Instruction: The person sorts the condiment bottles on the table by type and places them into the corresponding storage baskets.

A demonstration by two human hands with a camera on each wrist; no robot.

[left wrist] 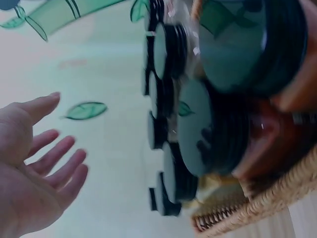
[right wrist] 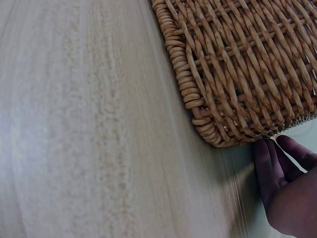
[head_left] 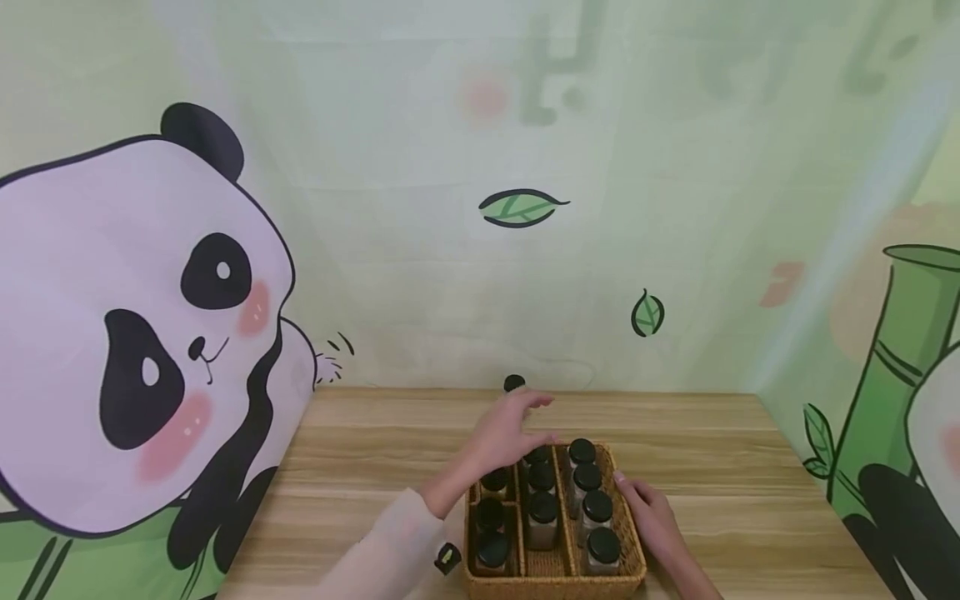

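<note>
A woven wicker basket with dividers holds several glass jars with black lids, standing upright in rows. Over its back left part my left hand reaches, thumb and fingers spread apart with nothing between them. The left wrist view shows this hand beside the row of black lids. Just behind that hand, one more black lid stands beyond the basket, its lower part hidden. My right hand rests against the basket's right side; the right wrist view has its extended fingers at the wicker wall.
The basket stands on a wood-grain table with a printed panda backdrop behind it. A small dark object with a yellowish mark shows left of the basket, by the left sleeve.
</note>
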